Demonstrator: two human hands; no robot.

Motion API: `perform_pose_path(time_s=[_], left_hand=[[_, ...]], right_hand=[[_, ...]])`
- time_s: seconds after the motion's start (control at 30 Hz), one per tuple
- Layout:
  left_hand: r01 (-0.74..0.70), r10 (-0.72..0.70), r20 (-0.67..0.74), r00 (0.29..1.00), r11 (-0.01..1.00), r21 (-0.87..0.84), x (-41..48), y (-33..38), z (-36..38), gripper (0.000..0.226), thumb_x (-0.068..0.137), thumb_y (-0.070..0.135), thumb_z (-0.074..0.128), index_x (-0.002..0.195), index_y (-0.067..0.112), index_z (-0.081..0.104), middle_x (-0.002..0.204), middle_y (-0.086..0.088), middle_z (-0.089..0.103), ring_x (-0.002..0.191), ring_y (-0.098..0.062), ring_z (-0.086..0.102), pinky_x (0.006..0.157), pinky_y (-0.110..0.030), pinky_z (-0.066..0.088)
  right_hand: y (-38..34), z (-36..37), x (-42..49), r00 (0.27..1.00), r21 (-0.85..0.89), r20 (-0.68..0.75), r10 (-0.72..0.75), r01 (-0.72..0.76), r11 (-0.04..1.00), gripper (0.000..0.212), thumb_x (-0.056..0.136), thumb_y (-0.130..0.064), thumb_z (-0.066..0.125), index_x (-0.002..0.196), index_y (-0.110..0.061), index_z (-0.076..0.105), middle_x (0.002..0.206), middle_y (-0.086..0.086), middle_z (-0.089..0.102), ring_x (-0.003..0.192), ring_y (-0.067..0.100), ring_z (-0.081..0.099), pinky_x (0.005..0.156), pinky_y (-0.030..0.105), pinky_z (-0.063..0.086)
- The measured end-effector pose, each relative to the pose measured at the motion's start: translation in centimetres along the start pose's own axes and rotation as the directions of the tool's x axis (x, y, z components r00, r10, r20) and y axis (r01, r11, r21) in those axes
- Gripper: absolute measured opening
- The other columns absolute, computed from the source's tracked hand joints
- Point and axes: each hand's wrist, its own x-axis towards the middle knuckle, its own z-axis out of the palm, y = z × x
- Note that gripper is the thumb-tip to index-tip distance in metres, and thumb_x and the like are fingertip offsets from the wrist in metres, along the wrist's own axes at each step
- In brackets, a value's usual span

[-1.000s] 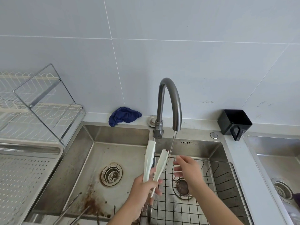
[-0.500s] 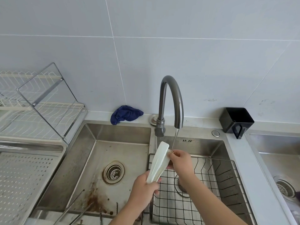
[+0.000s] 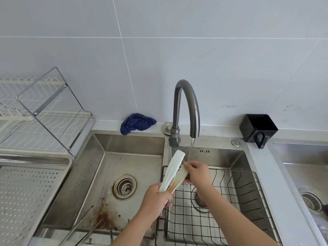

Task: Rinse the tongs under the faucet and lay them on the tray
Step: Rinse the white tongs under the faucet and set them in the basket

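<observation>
My left hand [image 3: 156,197] grips the hinge end of the white plastic tongs [image 3: 173,170], which point up toward the faucet [image 3: 186,107]. My right hand [image 3: 197,172] pinches the right arm of the tongs near its tip, right where a thin stream of water falls from the spout. The inner face of that arm shows brownish stains. The perforated steel tray [image 3: 26,190] lies at the far left, beside the left sink basin [image 3: 99,174].
A black wire basket [image 3: 239,201] sits in the right basin below my hands. Metal utensils [image 3: 83,226] lie at the left basin's rusty front. A wire dish rack [image 3: 40,118], a blue cloth [image 3: 136,123] and a black cup [image 3: 258,127] stand along the back.
My right hand has come in from beside the tongs and taken hold of the right arm near the tip under the water. The tongs tilted right and closed somewhat.
</observation>
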Motion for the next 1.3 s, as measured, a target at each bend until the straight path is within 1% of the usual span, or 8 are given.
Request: perform_pose_path(time_s=[0.2,0.33,0.5,0.67,0.87,1.1,1.17,1.3], left_hand=[[-0.018,0.026,-0.066,0.997,0.992,0.121,1.8,0.7,-0.3,0.033,0.059,0.021,0.058,0.087,0.019,0.075,0.063,-0.003,0.066,0.052,-0.014,0.061,0.041,-0.022,0.036],[-0.104,0.180,-0.150,0.972,0.904,0.415,2.7,1.0,-0.8,0.022,0.070,0.032,0.057,0.077,0.018,0.073,0.064,-0.007,0.070,0.056,-0.025,0.064,0.054,-0.036,0.050],[-0.053,0.282,-0.231,0.931,0.731,0.680,2.9,1.1,-2.2,0.032,0.078,0.044,0.051,0.058,0.019,0.053,0.049,0.003,0.050,0.046,-0.016,0.042,0.045,-0.029,0.028],[-0.054,0.172,-0.222,0.960,0.889,0.455,2.8,0.3,-2.5,0.031,0.073,0.037,0.059,0.048,0.023,0.050,0.042,0.007,0.043,0.045,-0.013,0.039,0.050,-0.028,0.030],[-0.057,0.119,-0.196,0.973,0.954,0.294,2.9,-0.6,-2.1,0.031,0.074,0.038,0.060,0.062,0.009,0.062,0.052,0.003,0.050,0.051,-0.017,0.048,0.053,-0.030,0.038],[-0.077,0.143,-0.186,0.972,0.944,0.322,3.0,0.5,-0.8,0.036,0.077,0.047,0.056,0.054,0.022,0.047,0.050,0.005,0.043,0.051,-0.017,0.041,0.056,-0.032,0.031],[-0.073,0.129,-0.176,0.976,0.953,0.296,3.2,1.0,-0.6,0.035,0.075,0.048,0.057,0.054,0.021,0.052,0.050,0.006,0.046,0.051,-0.017,0.043,0.055,-0.031,0.032],[-0.025,0.024,-0.044,0.999,0.999,-0.022,3.7,2.2,-0.3,0.034,0.076,0.037,0.068,0.083,0.005,0.076,0.067,-0.009,0.065,0.061,-0.023,0.060,0.060,-0.036,0.048]], right_hand=[[0.5,-0.7,0.3,0.998,0.112,0.039,0.056,-0.060,0.992,0.027,0.093,0.008,0.048,0.109,0.002,0.069,0.095,0.022,0.074,0.074,0.026,0.078,0.060,0.033,0.062],[0.8,-1.0,0.4,0.995,0.227,-0.032,0.089,-0.080,0.971,0.022,0.103,-0.007,0.053,0.097,0.003,0.072,0.086,0.021,0.077,0.068,0.026,0.077,0.058,0.035,0.063],[1.2,-0.7,-0.2,0.971,0.379,0.205,0.124,-0.195,0.905,0.025,0.096,0.007,0.049,0.097,0.004,0.073,0.090,0.021,0.078,0.072,0.024,0.076,0.064,0.034,0.063],[1.4,0.6,0.2,0.990,0.321,0.057,0.128,-0.140,0.937,0.022,0.106,-0.012,0.051,0.105,0.002,0.068,0.095,0.023,0.078,0.081,0.034,0.077,0.065,0.039,0.063],[1.0,0.1,-0.4,0.958,0.520,0.261,0.116,-0.241,0.819,0.024,0.099,0.004,0.051,0.120,0.001,0.061,0.112,0.023,0.076,0.094,0.033,0.075,0.073,0.041,0.062],[1.0,0.9,-0.2,0.995,-0.024,0.077,0.061,-0.060,0.998,0.038,0.095,0.000,0.060,0.129,-0.011,0.047,0.098,0.019,0.069,0.071,0.030,0.078,0.061,0.042,0.065],[0.8,0.6,-0.3,0.994,0.053,0.099,0.040,-0.046,0.998,0.048,0.090,0.006,0.062,0.130,-0.016,0.045,0.103,0.019,0.066,0.074,0.030,0.078,0.062,0.043,0.065],[-0.1,-0.8,-0.3,1.000,0.224,-0.027,-0.014,0.019,0.974,0.032,0.099,-0.001,0.058,0.127,-0.016,0.055,0.106,0.023,0.071,0.082,0.032,0.078,0.061,0.042,0.064]])
